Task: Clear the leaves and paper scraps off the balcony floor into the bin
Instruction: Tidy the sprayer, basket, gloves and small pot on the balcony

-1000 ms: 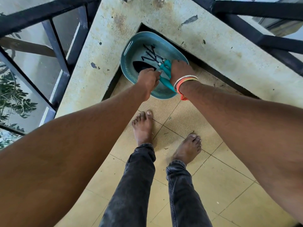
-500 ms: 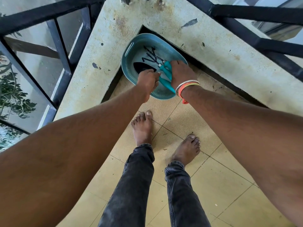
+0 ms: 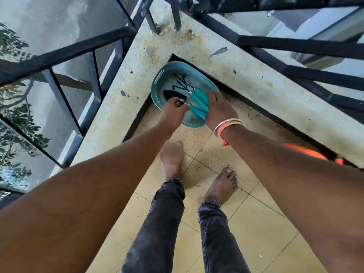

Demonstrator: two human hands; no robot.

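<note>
Head view (only view given): a teal tub (image 3: 157, 85) is sitting in the corner of the balcony floor (image 3: 256, 223), tucked against the concrete ledge (image 3: 118, 99) under the black railing (image 3: 295, 44). Inside it, a trowel (image 3: 173, 94) w/ a black blade and a pronged rake (image 3: 180, 83) are lying side by side, teal handles pointing toward the person. The trowel's neck is being pinched by the left hand (image 3: 173, 111), fingers curled together on it just behind the blade. The right hand (image 3: 218, 109), w/ bangles (image 3: 226, 125) at the wrist, is being laid over the handle ends at the tub's near rim. Whether anything is being gripped under it can't be told, as the palm side is hidden.

Progress, as a judgement: the tub is prob. the bin meant, but it is being occupied by tools, and no leaves or paper are being seen inside. On the tiles only a few small dark specks (image 3: 197, 185) near the bare feet (image 3: 171, 156) and one pale fleck (image 3: 260, 255) lower down are being shown, too small to tell leaf from paper. So either most clearing is done or the litter is lying out of frame; that can't be decided. The tools are prob. being taken out for scooping. A blurred orange object (image 3: 303, 152) is lying by the ledge at right, unidentifiable.

Writing/brands: nothing legible is being shown on tub, tools or clothing.
</note>
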